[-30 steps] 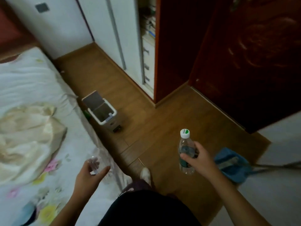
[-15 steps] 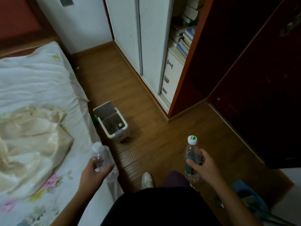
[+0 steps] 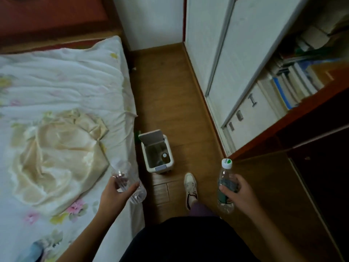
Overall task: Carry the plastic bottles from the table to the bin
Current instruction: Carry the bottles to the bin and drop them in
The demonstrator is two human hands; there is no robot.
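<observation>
White bedding (image 3: 62, 76) with faded flowers fills the left side, a cream cloth (image 3: 56, 152) crumpled on top of it. At its edge the left hand (image 3: 115, 193) wraps around a clear bottle (image 3: 130, 184), which looks empty and tilts over the side of the bed. Just ahead on the wooden floor (image 3: 170, 91) stands the bin (image 3: 157, 153), a small white box with its lid tipped open; a capped bottle (image 3: 164, 156) already lies inside, though the depths are too dark to count more. One shoe (image 3: 190, 188) steps forward beside the bin. Further right, the right hand (image 3: 236, 191) grips a labelled bottle (image 3: 225, 186) upright by its middle, white cap on top. A white cupboard (image 3: 226, 53) with shelves of books (image 3: 294, 82) runs along the right wall.

By the look of it this is the carrying step, nearly finished: both bottles are in hand and the bin is near the feet. Next, each hand needs to come over the opening and let go, one at a time since the mouth is narrow.

Count: two bottles held, at least one in the bin, one bin, two hands.
</observation>
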